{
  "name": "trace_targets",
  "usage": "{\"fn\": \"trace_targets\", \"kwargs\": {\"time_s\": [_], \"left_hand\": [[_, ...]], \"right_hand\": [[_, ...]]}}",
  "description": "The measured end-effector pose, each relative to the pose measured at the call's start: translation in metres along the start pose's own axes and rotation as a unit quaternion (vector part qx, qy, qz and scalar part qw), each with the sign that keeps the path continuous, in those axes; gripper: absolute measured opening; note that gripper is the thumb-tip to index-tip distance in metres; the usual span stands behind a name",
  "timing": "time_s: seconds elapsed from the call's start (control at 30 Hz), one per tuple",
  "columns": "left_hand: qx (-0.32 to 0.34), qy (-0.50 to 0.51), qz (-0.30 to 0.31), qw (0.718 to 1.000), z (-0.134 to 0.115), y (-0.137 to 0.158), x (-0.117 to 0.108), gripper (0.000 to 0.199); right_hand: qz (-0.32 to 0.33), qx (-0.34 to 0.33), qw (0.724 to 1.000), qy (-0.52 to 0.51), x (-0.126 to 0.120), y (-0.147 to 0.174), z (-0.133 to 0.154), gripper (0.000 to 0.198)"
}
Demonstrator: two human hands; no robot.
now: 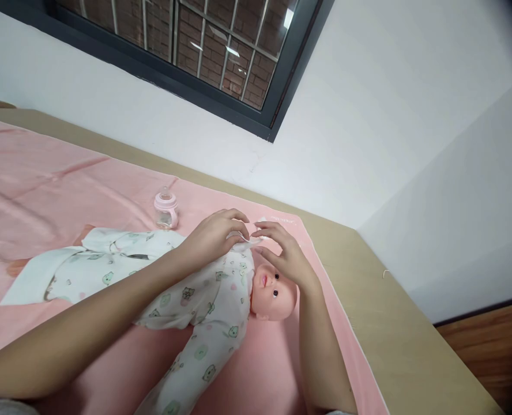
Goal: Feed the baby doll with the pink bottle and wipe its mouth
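A baby doll lies on its back on a pink blanket, its head to the right. It wears a white patterned outfit with green and pink prints. By the doll's neck and far shoulder is a piece of thin white cloth. My left hand pinches this cloth between thumb and fingers. Curled over its other end, just above the doll's head, my right hand has thumb and fingertips on the cloth. The doll's far arm is hidden behind my hands, and the cloth's full shape does not show.
A baby bottle with a pink collar and handle stands beyond the doll's legs. Under the pink blanket is a wooden surface reaching the white wall. A dark-framed barred window is above.
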State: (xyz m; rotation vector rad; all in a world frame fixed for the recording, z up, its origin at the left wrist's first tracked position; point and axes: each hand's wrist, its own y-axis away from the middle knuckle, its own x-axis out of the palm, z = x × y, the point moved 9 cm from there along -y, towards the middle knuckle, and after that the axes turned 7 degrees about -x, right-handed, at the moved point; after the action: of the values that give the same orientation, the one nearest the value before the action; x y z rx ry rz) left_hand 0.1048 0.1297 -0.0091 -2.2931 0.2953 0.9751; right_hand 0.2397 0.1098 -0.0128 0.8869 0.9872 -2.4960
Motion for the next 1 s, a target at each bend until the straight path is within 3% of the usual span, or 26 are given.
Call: {"fn": "trace_targets", "kwargs": {"time_s": [0.13, 0.43, 0.6, 0.7, 0.83, 1.0], "left_hand": [[0.009, 0.003, -0.007, 1.0, 0.002, 0.0, 0.0, 0.023], [0.013, 0.027, -0.01, 1.0, 0.003, -0.003, -0.002, 0.021], [-0.022, 0.029, 0.005, 0.999, 0.008, -0.004, -0.004, 0.02], [-0.06, 0.029, -0.019, 0.998, 0.02, -0.006, -0.016, 0.019], [-0.103, 0.024, -0.085, 0.991, 0.041, -0.007, -0.049, 0.023], [-0.147, 0.007, -0.12, 0.982, 0.058, 0.002, -0.093, 0.034]], "right_hand": [[-0.032, -0.003, 0.994, 0.102, 0.003, -0.001, 0.009, 0.015], [-0.036, 0.041, 0.999, 0.002, 0.006, 0.0, -0.002, 0.015], [-0.052, 0.044, 0.998, 0.003, 0.005, -0.001, -0.007, 0.008], [-0.071, 0.056, 0.995, 0.029, -0.004, 0.001, -0.016, 0.008], [-0.082, 0.092, 0.99, 0.072, -0.022, 0.006, -0.047, 0.023], [-0.094, 0.279, 0.95, 0.103, -0.051, 0.035, -0.119, 0.035]]}}
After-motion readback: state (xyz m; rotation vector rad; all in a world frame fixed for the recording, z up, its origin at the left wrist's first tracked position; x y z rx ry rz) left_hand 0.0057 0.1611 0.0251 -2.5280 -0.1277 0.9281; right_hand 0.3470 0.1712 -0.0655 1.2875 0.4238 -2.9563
